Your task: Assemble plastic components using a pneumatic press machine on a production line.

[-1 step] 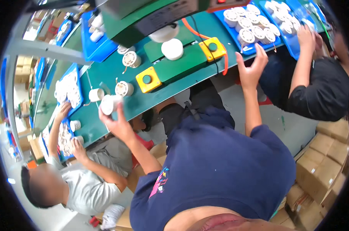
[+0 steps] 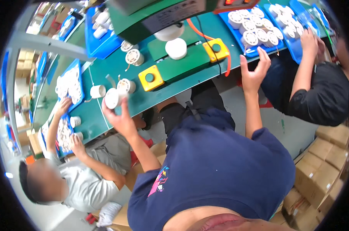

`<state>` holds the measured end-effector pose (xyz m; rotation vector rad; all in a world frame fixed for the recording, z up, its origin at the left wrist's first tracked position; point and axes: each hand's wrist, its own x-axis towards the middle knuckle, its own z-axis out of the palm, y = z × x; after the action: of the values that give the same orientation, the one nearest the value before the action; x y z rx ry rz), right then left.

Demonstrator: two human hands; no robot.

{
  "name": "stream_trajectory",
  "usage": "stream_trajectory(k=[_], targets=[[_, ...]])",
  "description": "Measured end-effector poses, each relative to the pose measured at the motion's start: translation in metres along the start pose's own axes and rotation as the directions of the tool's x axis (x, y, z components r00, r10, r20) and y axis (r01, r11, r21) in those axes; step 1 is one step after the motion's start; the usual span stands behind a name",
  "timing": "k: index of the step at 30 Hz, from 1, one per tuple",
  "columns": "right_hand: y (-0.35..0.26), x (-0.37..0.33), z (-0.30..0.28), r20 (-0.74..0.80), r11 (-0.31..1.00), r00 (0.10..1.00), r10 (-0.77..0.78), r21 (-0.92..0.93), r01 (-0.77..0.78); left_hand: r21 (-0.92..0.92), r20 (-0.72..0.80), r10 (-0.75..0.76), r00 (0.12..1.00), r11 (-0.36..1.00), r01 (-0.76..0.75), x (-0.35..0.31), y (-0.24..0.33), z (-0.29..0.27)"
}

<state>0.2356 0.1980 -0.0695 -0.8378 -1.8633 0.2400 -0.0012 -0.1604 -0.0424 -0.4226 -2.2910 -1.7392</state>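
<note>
a round white part (image 2: pixel 112 99) is clamped in the left hand (image 2: pixel 121 120) over the green worktop (image 2: pixel 93 122). the right hand (image 2: pixel 253 77) is held with fingers apart near a blue tray (image 2: pixel 235 36).

Cardboard boxes (image 2: pixel 317 169) stand stacked on the grey floor (image 2: pixel 292 134) at lower right. A co-worker (image 2: pixel 90 188) in pale grey appears at left; a second person (image 2: pixel 321 92), in black, at right.

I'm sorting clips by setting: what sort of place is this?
Probably a factory assembly line: a green machine with yellow button boxes on a bench, blue trays of white round parts, and stacked cardboard boxes.
</note>
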Motion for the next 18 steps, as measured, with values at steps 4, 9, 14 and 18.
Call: stream_trajectory(k=[4, 9, 14, 18], targets=[[-0.037, 0.008, 0.005, 0.067, 0.971, 0.998, -0.007, 0.240, -0.009, -0.043, 0.139, 0.059, 0.988, 0.998, -0.054, 0.000, 0.029, 0.047], [-0.067, 0.010, 0.035, 0.243, 0.909, 0.970, 0.013, 0.401, -0.113, -0.052, 0.288, 0.162, 0.944, 0.987, -0.153, 0.011, 0.043, 0.103], [-0.071, 0.011, 0.044, 0.256, 0.902, 0.965, 0.050, 0.403, -0.153, -0.058, 0.311, 0.245, 0.918, 0.969, -0.239, 0.017, 0.061, 0.134], [-0.061, 0.004, 0.050, 0.259, 0.902, 0.964, 0.054, 0.403, -0.158, -0.119, 0.292, 0.304, 0.907, 0.952, -0.281, 0.023, 0.067, 0.146]])
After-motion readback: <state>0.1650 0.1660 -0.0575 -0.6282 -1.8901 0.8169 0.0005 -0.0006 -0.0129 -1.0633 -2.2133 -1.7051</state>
